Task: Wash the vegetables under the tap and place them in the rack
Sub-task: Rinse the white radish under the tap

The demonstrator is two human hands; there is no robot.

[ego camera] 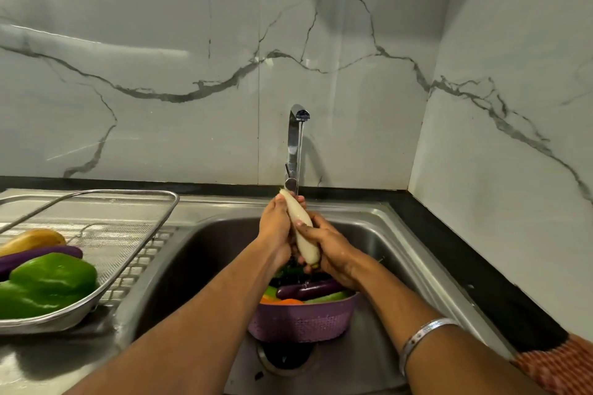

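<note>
Both hands are holding one white radish (300,224) in the stream under the chrome tap (296,144), over the steel sink (378,234). The left hand (276,228) is wrapping its fingers round the upper half of the radish, with the tip projecting just above them. The right hand (330,250) is gripping the lower half, its thumb lying across the front face. The radish is standing tilted, with its top leaning away from the person toward the tap base.

Directly below the hands, a purple plastic colander (301,321) is sitting in the sink basin. It is holding unwashed items: a purple brinjal (308,289), something orange and some green pieces, which cannot be identified more closely.

Well to the left of the left hand, the steel mesh rack (134,234) is resting on the drainboard. It is already holding a green capsicum (48,282), a second purple brinjal (38,255) and a yellowish vegetable (32,239).

Judgement: the task is roughly half complete. Three items are racked, one is being rinsed, and several are remaining in the colander.
</note>
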